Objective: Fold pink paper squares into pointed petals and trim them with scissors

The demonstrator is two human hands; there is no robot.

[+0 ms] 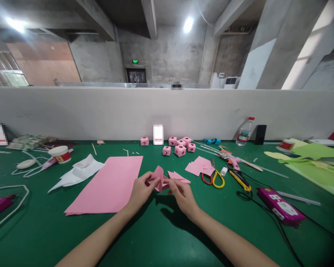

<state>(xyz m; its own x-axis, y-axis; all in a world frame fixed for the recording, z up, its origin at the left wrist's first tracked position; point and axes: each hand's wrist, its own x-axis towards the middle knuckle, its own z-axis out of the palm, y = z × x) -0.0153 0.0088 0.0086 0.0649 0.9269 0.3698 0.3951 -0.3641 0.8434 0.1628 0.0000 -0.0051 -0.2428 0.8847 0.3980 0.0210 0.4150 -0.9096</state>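
Both hands meet over the green table around a folded pink paper piece. My left hand pinches its near side between thumb and fingers. From the other side, my right hand closes its thumb and fingertips at the paper's right edge. Just behind lie a few folded pink pieces. A large pink sheet is flat to the left of my left hand. Several finished-looking pink paper cubes with dark diamond-shaped marks stand near the partition.
Right of my hands are pink paper squares, scissors, a yellow cutter, a pink glue gun and a purple power box with cords. A crumpled white sheet and paper cup are left. A white partition bounds the back.
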